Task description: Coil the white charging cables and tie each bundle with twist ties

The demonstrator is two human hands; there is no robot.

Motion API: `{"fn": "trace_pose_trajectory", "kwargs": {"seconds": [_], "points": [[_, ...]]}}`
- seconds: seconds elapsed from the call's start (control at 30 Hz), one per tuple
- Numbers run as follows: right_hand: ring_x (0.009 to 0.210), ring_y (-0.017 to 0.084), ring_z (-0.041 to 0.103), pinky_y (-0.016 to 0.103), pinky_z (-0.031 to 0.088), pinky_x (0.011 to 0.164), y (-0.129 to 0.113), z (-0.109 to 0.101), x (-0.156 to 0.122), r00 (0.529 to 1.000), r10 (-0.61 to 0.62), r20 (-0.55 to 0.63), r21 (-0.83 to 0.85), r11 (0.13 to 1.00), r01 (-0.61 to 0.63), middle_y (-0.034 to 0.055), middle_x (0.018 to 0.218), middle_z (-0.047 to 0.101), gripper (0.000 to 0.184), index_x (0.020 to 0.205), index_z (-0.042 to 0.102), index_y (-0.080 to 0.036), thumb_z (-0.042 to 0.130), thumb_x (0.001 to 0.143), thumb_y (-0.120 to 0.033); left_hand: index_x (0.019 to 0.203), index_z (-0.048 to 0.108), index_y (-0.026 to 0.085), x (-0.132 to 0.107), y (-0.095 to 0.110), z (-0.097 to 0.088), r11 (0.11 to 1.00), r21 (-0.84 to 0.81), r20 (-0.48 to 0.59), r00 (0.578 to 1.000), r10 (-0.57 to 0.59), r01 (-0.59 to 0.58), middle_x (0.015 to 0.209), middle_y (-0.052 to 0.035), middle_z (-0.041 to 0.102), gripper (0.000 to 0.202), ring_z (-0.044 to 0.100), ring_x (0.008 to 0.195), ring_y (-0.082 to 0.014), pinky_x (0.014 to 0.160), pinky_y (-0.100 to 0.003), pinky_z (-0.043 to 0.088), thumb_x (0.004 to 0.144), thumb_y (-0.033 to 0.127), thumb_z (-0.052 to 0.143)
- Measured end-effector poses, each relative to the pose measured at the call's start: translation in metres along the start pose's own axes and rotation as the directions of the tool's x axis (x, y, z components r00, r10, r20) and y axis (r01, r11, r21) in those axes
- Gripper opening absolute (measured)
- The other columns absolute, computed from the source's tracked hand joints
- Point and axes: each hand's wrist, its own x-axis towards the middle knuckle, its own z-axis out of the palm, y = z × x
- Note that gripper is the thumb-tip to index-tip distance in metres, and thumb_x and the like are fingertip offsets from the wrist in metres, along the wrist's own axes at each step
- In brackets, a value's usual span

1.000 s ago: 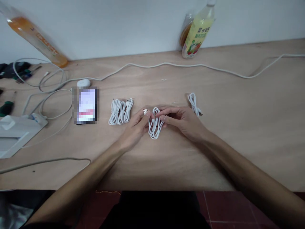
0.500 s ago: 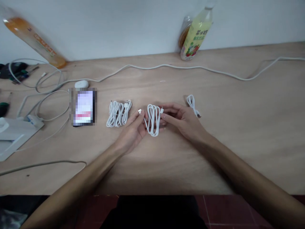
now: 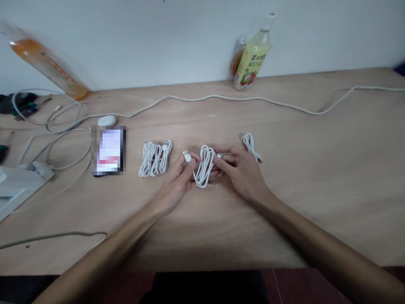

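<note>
Both hands hold one coiled white USB cable [image 3: 204,165] over the middle of the wooden table [image 3: 316,177]. My left hand [image 3: 177,181] pinches the end with the USB plug, which sticks up past its fingertips. My right hand [image 3: 242,171] grips the coil's other side, with the small plug between its fingers. A bundle of coiled white cables [image 3: 155,157] lies just to the left. A single small coiled cable [image 3: 251,145] lies just beyond my right hand.
A phone [image 3: 108,150] lies left of the bundle, with a white earbud case [image 3: 106,120] behind it. Loose white cords and a power strip [image 3: 38,169] fill the left. Two drink bottles [image 3: 251,57] stand by the wall, and a long cord [image 3: 284,103] crosses the back.
The coil's loops have been drawn closer together between my hands. The view has tilted, so everything sits a little lower in frame.
</note>
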Motion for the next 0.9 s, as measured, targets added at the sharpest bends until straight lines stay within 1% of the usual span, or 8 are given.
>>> {"fn": "trace_pose_trajectory", "kwargs": {"seconds": [0.13,0.23,0.3,0.43,0.5,0.6,0.73,0.9], "points": [[0.066,0.020,0.075,0.031,0.062,0.057,0.003,0.003,0.001,0.993,-0.063,-0.101,0.019,0.998,0.065,0.0032,0.076,0.081,0.042,0.104,0.078,-0.021,0.089,0.087,-0.057,0.103,0.071,0.019,0.002,-0.003,-0.002,0.994,0.089,-0.006,0.998,0.068,-0.068,0.113,-0.0091,0.079,0.034,0.077,0.113,-0.0261,0.104,-0.043,0.062,0.102,0.052,0.079],[0.060,0.017,0.069,0.027,0.054,0.049,0.003,0.002,0.003,0.981,-0.110,-0.158,0.004,0.994,0.112,0.0006,0.072,0.076,0.041,0.105,0.079,-0.021,0.085,0.089,-0.058,0.100,0.074,0.017,0.002,-0.002,-0.004,0.988,0.128,-0.024,0.996,0.091,-0.088,0.111,-0.0097,0.077,0.033,0.075,0.111,-0.0247,0.101,-0.039,0.061,0.102,0.050,0.079],[0.057,0.015,0.066,0.027,0.053,0.048,0.002,0.000,0.004,0.977,-0.129,-0.171,-0.030,0.992,0.126,-0.0007,0.070,0.074,0.038,0.108,0.081,-0.021,0.083,0.091,-0.055,0.097,0.075,0.017,0.002,-0.001,-0.005,0.987,0.137,-0.027,0.996,0.083,-0.078,0.111,-0.0094,0.076,0.033,0.074,0.109,-0.0242,0.098,-0.038,0.061,0.102,0.049,0.079],[0.056,0.016,0.066,0.029,0.055,0.050,-0.001,-0.001,0.001,0.978,-0.141,-0.152,-0.101,0.987,0.126,-0.0019,0.067,0.074,0.039,0.119,0.081,-0.021,0.081,0.094,-0.051,0.087,0.070,0.017,0.002,0.001,-0.005,0.996,0.080,-0.048,0.998,0.042,-0.038,0.094,-0.0045,0.069,0.035,0.072,0.100,-0.0235,0.095,-0.041,0.063,0.098,0.047,0.083],[0.058,0.017,0.069,0.030,0.058,0.052,-0.001,0.000,-0.001,0.978,-0.134,-0.162,-0.113,0.987,0.116,-0.0010,0.070,0.077,0.047,0.125,0.078,-0.020,0.085,0.091,-0.051,0.083,0.066,0.018,0.002,0.002,-0.004,0.999,0.038,-0.049,0.998,0.026,-0.024,0.084,-0.0017,0.063,0.037,0.072,0.097,-0.0238,0.096,-0.044,0.064,0.096,0.047,0.086],[0.065,0.021,0.074,0.033,0.063,0.055,-0.002,0.001,-0.002,0.979,-0.106,-0.175,-0.074,0.993,0.094,0.0007,0.075,0.080,0.059,0.129,0.074,-0.020,0.092,0.084,-0.053,0.079,0.062,0.019,0.002,0.006,-0.002,1.000,-0.001,-0.051,0.999,-0.006,0.006,0.080,-0.0005,0.058,0.039,0.071,0.093,-0.0232,0.098,-0.046,0.064,0.097,0.046,0.085],[0.065,0.022,0.077,0.037,0.067,0.060,-0.004,0.001,0.000,0.988,-0.046,-0.144,0.012,0.999,0.049,0.0016,0.076,0.081,0.059,0.119,0.076,-0.020,0.098,0.077,-0.053,0.073,0.057,0.019,0.002,0.010,-0.001,0.999,-0.036,-0.065,0.997,-0.035,0.032,0.079,0.0003,0.053,0.046,0.069,0.090,-0.0222,0.098,-0.046,0.065,0.099,0.047,0.081],[0.073,0.024,0.081,0.036,0.069,0.063,-0.003,0.002,0.002,0.993,-0.020,-0.115,0.077,0.997,0.029,0.0066,0.084,0.085,0.047,0.092,0.073,-0.022,0.098,0.074,-0.058,0.072,0.056,0.019,0.003,0.010,0.002,0.998,-0.064,-0.110,0.994,-0.030,0.023,0.078,0.0005,0.051,0.044,0.063,0.082,-0.0191,0.096,-0.044,0.064,0.101,0.043,0.078]]}}
